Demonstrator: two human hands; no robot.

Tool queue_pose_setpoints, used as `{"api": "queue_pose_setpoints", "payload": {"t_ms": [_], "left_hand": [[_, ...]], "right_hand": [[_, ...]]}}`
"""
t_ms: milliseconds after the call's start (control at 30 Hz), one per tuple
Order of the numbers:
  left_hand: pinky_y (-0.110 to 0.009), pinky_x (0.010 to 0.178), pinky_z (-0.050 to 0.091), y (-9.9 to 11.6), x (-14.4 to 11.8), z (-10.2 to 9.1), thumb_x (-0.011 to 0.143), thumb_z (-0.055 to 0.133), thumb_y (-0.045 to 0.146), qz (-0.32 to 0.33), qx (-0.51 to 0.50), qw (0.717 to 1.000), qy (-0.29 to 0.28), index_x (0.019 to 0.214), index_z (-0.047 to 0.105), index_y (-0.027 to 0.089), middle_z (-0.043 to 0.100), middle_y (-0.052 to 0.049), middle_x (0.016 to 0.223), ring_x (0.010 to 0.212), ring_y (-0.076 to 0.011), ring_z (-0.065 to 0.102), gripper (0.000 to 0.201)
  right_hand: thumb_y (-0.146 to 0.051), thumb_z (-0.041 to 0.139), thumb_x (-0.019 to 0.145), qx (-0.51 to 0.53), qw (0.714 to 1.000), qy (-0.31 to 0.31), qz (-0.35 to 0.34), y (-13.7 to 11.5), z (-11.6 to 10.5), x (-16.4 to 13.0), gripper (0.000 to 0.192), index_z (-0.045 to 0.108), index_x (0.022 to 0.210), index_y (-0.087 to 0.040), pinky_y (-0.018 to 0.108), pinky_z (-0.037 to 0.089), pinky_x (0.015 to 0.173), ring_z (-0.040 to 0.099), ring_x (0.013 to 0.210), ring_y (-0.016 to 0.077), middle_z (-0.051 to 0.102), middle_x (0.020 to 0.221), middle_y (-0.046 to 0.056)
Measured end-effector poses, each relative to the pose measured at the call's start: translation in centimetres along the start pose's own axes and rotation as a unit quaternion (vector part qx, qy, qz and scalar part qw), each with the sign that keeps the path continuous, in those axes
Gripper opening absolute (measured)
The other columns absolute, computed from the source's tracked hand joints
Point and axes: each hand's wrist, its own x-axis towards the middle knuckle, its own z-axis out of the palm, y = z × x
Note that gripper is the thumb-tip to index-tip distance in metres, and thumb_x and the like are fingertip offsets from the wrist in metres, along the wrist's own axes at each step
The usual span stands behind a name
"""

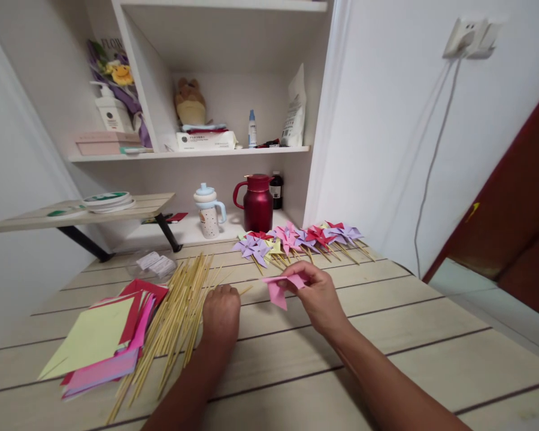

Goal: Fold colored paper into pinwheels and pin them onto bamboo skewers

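Note:
My right hand (pixel 317 293) pinches a pink paper pinwheel (pixel 277 293) between thumb and fingers, above the table. Some of its folds are hidden behind the fingers. To its left, my left hand (pixel 221 311) is closed, with the tip of a thin bamboo stick (pixel 247 290) poking out on its right side. Beside that hand lies a loose heap of bamboo sticks (pixel 173 323). Left of the heap is a pile of coloured paper squares (pixel 94 332) in yellow, red, pink and purple. Several paper pinwheels on sticks (pixel 290 238) lie in a row at the back.
A red thermos jug (pixel 258 206) and a pale cup with a blue handle (pixel 208 215) stand behind the table (pixel 386 347). A small raised stand (pixel 148 205) holds rolls of tape (pixel 109 202) at the left. Beneath it sits a clear plastic container (pixel 150 266) with white labels.

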Motion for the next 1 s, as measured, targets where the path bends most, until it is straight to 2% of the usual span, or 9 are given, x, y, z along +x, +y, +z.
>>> {"api": "queue_pose_setpoints", "payload": {"t_ms": [233,333,433,533,633,700,767,833,1000], "left_hand": [[-0.035,0.072,0.048,-1.2,0.2,0.9,0.095,0.044,0.018,-0.036,-0.026,0.999,0.029,0.087,0.071,0.012,0.072,-0.014,0.088,0.084,-0.027,0.068,0.029],[-0.037,0.08,0.048,-1.1,0.1,0.7,0.095,0.046,0.017,-0.009,-0.036,0.999,0.038,0.106,0.07,0.015,0.069,-0.015,0.108,0.094,-0.0264,0.066,0.027],[-0.041,0.095,0.044,-0.8,-0.4,0.4,0.092,0.053,0.015,0.113,-0.095,0.987,0.057,0.113,0.07,0.025,0.064,-0.011,0.124,0.111,-0.026,0.06,0.029],[-0.04,0.094,0.044,-0.2,-1.2,-0.1,0.089,0.062,0.019,0.253,-0.189,0.948,0.045,0.105,0.073,0.031,0.066,-0.006,0.122,0.111,-0.024,0.059,0.023],[-0.04,0.096,0.04,0.6,-1.7,-1.0,0.089,0.063,0.021,0.358,-0.181,0.916,0.016,0.109,0.07,0.033,0.065,-0.004,0.127,0.114,-0.0227,0.058,0.024],[-0.038,0.093,0.039,1.1,-1.7,-1.8,0.092,0.058,0.017,0.413,-0.132,0.901,-0.001,0.103,0.07,0.027,0.069,-0.005,0.115,0.104,-0.0204,0.061,0.02],[-0.034,0.085,0.04,1.4,-1.5,-2.4,0.092,0.055,0.011,0.448,-0.078,0.89,-0.021,0.093,0.069,0.02,0.071,-0.005,0.092,0.088,-0.0185,0.063,0.017],[-0.032,0.077,0.04,1.3,-1.3,-2.7,0.09,0.054,0.007,0.443,-0.035,0.895,-0.036,0.084,0.067,0.018,0.068,-0.004,0.079,0.078,-0.0183,0.061,0.017],[-0.035,0.072,0.039,1.0,-0.9,-1.9,0.085,0.054,0.002,0.326,-0.003,0.944,-0.046,0.077,0.066,0.015,0.069,-0.009,0.077,0.074,-0.0214,0.063,0.019]], "right_hand": [[-0.013,0.073,0.068,0.02,0.999,-0.034,0.029,0.6,0.1,0.1,0.01,0.072,0.072,-0.021,0.026,0.046,0.062,0.059,0.066,0.0148,0.067,0.07,-0.002],[-0.02,0.082,0.064,0.055,0.998,0.003,0.043,0.8,0.0,0.4,0.013,0.071,0.072,-0.021,0.026,0.046,0.062,0.058,0.067,0.015,0.066,0.07,-0.002],[-0.027,0.088,0.058,0.123,0.989,0.066,0.057,0.9,-0.2,0.9,0.024,0.069,0.072,-0.02,0.028,0.047,0.066,0.058,0.069,0.015,0.066,0.07,-0.003],[-0.029,0.089,0.058,0.166,0.979,0.097,0.065,1.0,-0.5,1.3,0.026,0.07,0.074,-0.021,0.029,0.048,0.066,0.059,0.069,0.0147,0.069,0.074,-0.002],[-0.03,0.089,0.058,0.179,0.977,0.1,0.065,0.9,-0.8,1.6,0.026,0.069,0.074,-0.022,0.029,0.049,0.065,0.061,0.07,0.0157,0.071,0.078,-0.001],[-0.03,0.089,0.058,0.189,0.975,0.102,0.063,0.8,-0.8,1.6,0.027,0.07,0.075,-0.022,0.03,0.05,0.066,0.063,0.072,0.0169,0.072,0.079,0.0],[-0.03,0.089,0.057,0.199,0.973,0.102,0.062,0.7,-0.8,1.6,0.028,0.07,0.076,-0.022,0.031,0.051,0.066,0.064,0.073,0.0175,0.073,0.08,0.0],[-0.029,0.089,0.056,0.207,0.971,0.101,0.063,0.5,-0.7,1.5,0.028,0.07,0.075,-0.022,0.03,0.051,0.065,0.064,0.071,0.0172,0.073,0.079,0.0],[-0.027,0.09,0.057,0.226,0.967,0.098,0.069,0.3,-0.6,1.4,0.027,0.071,0.075,-0.021,0.028,0.05,0.064,0.061,0.066,0.0141,0.071,0.073,-0.003]]}}
